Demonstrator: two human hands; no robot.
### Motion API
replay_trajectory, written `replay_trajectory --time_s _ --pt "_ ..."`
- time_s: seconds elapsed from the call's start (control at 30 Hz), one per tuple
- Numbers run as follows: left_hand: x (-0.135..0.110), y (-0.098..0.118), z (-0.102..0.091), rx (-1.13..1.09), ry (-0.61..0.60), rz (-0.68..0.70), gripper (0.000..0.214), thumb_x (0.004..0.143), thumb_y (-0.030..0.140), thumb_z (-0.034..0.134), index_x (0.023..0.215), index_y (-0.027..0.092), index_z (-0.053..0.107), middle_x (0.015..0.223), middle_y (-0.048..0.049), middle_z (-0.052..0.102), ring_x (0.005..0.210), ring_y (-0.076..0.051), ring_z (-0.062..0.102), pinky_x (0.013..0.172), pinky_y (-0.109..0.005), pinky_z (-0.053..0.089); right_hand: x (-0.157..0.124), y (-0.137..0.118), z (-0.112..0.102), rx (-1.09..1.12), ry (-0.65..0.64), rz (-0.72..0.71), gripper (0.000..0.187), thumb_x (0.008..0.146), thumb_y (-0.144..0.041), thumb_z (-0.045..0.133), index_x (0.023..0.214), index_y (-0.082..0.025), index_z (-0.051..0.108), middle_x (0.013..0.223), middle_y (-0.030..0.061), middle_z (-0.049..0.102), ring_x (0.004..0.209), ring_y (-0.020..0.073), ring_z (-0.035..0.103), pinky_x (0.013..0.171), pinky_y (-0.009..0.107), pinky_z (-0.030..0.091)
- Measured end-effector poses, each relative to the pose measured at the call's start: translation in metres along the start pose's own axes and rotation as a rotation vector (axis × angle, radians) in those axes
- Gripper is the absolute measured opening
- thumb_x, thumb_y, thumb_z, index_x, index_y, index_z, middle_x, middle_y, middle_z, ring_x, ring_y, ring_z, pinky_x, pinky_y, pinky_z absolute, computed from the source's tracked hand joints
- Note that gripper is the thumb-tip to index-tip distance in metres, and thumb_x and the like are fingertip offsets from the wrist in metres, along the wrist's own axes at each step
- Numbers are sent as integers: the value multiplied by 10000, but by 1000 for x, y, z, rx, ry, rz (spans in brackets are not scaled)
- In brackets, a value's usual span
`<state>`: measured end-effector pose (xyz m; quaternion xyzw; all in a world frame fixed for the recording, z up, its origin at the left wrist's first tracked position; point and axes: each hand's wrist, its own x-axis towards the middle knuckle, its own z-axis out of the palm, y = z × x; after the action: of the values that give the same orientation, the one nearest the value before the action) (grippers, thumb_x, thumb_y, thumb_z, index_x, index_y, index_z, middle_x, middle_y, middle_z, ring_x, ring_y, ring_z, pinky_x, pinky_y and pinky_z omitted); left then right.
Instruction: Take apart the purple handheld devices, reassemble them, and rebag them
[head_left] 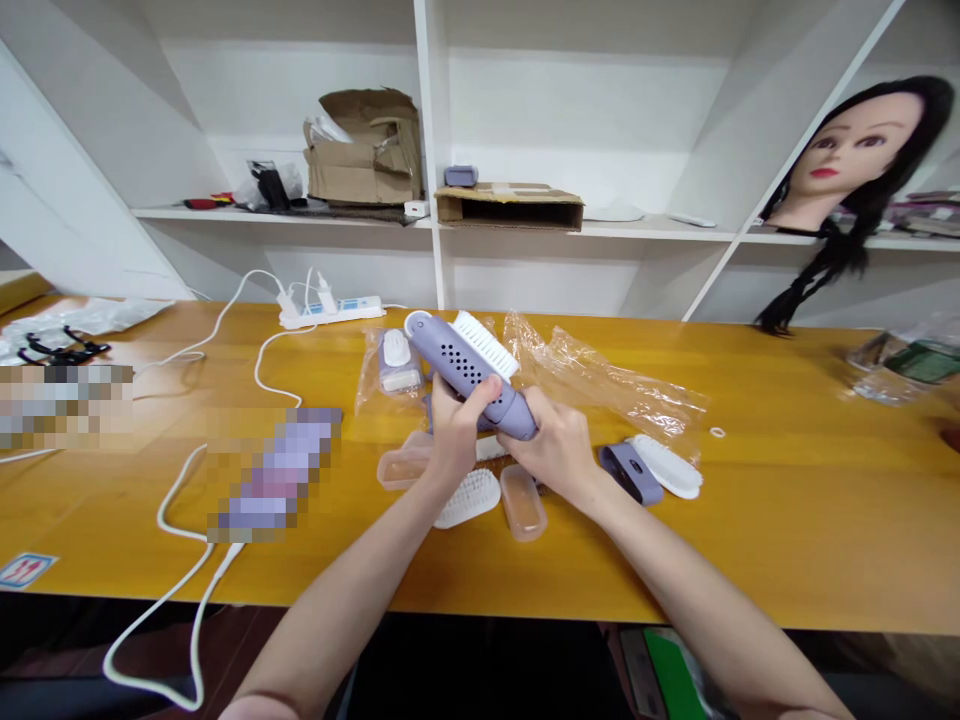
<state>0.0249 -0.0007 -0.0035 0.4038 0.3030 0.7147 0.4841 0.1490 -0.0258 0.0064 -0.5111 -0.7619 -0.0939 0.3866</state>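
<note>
Left forearm (337, 580) and right forearm (697, 590) enter from the lower edge of the view and converge at the centre of the desk (750, 530). Both hands are closed in a grasp on one object. The left hand (457, 430) wraps the middle of a lilac handheld brush appliance (465, 365), and the right hand (551, 450) clamps its lower end.

The appliance is held clear of the desk, directly above the hands. Its long axis runs diagonally, with the rounded end pointing up and to the left, away from the person, and the lower end pointing down and to the right, into the right palm. A row of black perforations (461, 365) faces the camera. White bristles (484, 345) project from the upper right side of the body.

Immediately below the hands lie a white bristle brush head (469, 497) and a translucent peach plastic case (523, 502). A second case (405, 465) lies just beyond the left hand. Right of the hands are a lilac-and-black component (630, 472) and a white oval cover (666, 465), with a clear plastic bag (607, 375) beyond them. Ahead and left of the hands are a bagged white-and-lilac item (394, 365) and a white power strip (330, 312) with a white cable (259, 360). Further left, a pixelated object (274, 475) cannot be identified.
</note>
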Motion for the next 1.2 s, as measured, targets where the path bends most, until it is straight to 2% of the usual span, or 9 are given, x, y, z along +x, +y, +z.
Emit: replay_trajectory --time_s 0.2,0.3,0.4,0.47,0.6,0.73,0.8,0.9,1.2 --pt "4 2 -2 -29 -54 -45 497 662 339 740 1093 187 544 970 -60 658 979 -243 631 905 -402 467 1 1 -6 55 -65 -19 107 735 -247 577 822 -196 540 744 51 671 641 200 634 531 284 405" --pt "5 0 -4 -64 -8 -30 542 639 320 748 1121 201 532 979 -49 659 955 -228 633 890 -385 477 0 -4 -8 130 -117 82 353 736 -317 647 1047 -193 536 966 92 673 834 249 653 658 345 486" --pt "4 1 -7 -116 2 -66 568 616 319 739 1135 222 529 997 -44 669 940 -228 639 863 -379 495 3 -9 -12 285 -203 170 691 624 -386 761 1213 -186 460 1190 133 599 1032 294 604 821 428 501" --pt "2 3 -8 -148 -16 -141 594 567 317 737 1120 228 540 967 -43 682 942 -250 645 854 -396 503 6 -11 -15 425 -284 226 773 606 -391 774 1264 -184 424 1246 140 571 1091 298 579 880 453 489" --pt "-5 9 -8 -189 -58 -282 610 466 321 711 1052 213 580 865 -53 695 983 -320 636 850 -445 497 9 -11 -19 657 -426 342 663 627 -343 751 1212 -218 466 1162 97 619 1020 272 612 829 437 516" --pt "-8 9 -3 -174 -44 -327 602 478 365 720 1040 195 590 898 -71 700 1047 -330 615 900 -457 475 5 -12 -17 584 -311 427 626 555 -308 775 1101 -221 482 1093 93 622 969 280 615 740 418 523" --pt "-9 6 -1 -168 -45 -319 594 521 395 717 1064 190 588 951 -83 699 1065 -314 613 921 -450 467 3 -14 -16 527 -261 417 686 532 -309 782 1129 -219 456 1107 106 613 984 290 609 750 427 515" --pt "-12 2 0 -155 -57 -302 586 563 382 701 1104 186 590 982 -80 702 1059 -297 623 937 -436 464 1 -16 -15 481 -321 407 756 517 -349 793 1175 -209 449 1103 117 624 1003 309 607 771 451 508" --pt "-15 4 2 -165 21 -222 563 564 437 664 1061 173 629 915 -68 719 940 -308 664 854 -428 501 -3 -16 -11 534 -271 304 699 550 -319 775 1162 -216 454 1140 103 621 1046 289 600 826 444 501"
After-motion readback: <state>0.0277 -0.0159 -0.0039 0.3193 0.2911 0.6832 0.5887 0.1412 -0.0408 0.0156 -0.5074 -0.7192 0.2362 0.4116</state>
